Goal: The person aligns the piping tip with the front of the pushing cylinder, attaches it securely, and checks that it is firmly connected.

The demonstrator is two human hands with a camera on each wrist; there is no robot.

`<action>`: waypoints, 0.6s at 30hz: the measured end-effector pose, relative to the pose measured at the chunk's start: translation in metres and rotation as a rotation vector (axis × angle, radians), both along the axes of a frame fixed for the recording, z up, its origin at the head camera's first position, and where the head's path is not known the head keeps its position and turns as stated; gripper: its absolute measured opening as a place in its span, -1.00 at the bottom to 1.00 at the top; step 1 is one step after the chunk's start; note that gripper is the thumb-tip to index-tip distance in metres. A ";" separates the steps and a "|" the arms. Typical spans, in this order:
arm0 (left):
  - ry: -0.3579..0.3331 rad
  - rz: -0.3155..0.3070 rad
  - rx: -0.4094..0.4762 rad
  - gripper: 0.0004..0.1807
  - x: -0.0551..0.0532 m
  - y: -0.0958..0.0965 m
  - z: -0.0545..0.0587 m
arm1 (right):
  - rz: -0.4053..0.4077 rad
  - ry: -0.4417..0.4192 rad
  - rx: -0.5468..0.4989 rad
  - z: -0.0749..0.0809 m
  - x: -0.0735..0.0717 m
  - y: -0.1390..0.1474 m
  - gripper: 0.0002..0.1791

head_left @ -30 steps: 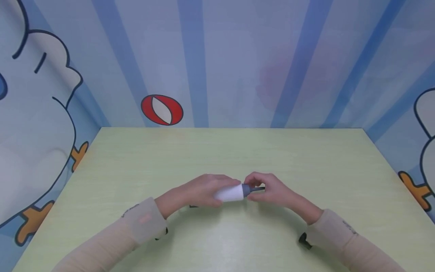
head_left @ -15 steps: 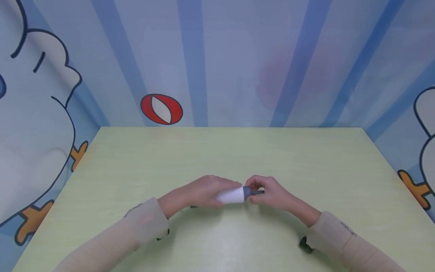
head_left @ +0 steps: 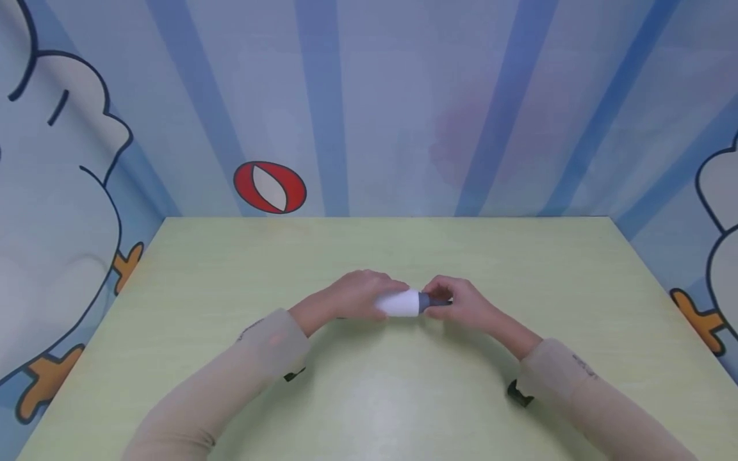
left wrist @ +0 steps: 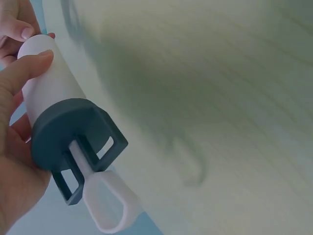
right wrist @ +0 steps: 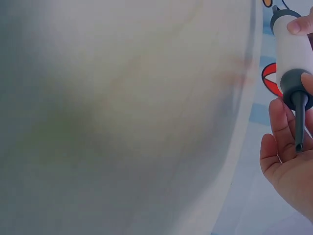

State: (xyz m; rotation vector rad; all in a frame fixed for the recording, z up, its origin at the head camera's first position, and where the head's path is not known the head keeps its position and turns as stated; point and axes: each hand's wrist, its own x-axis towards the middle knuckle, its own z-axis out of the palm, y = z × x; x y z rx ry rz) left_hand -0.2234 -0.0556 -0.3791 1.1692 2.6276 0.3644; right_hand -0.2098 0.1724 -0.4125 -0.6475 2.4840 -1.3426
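Observation:
Above the table, both hands hold an icing syringe with a white barrel (head_left: 401, 303), lying roughly level. My left hand (head_left: 359, 296) is wrapped around the barrel, its thumb along the side. The barrel's rear end carries a dark grey cap (left wrist: 61, 129) with two side loops, and a white ring handle (left wrist: 129, 205) sticks out of it. At the front end, my right hand (head_left: 469, 307) pinches the dark grey collar (right wrist: 293, 83) between thumb and fingers. From that collar a thin grey nozzle (right wrist: 300, 122) points toward the right palm.
Beneath the hands lies a pale green table (head_left: 380, 250). Blue striped walls stand at its back and sides, printed with a red and white ball (head_left: 270, 187) and cartoon figures. Each sleeve has a dark wrist-mounted piece below the cuff.
Both hands have moved the icing syringe away from the body, farther over the table. The left hand keeps its hold on the barrel and the right hand still pinches the collar.

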 end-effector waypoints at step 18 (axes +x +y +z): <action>-0.078 0.050 -0.107 -0.39 -0.023 0.028 -0.018 | 0.013 -0.063 0.065 -0.014 -0.028 0.018 -0.73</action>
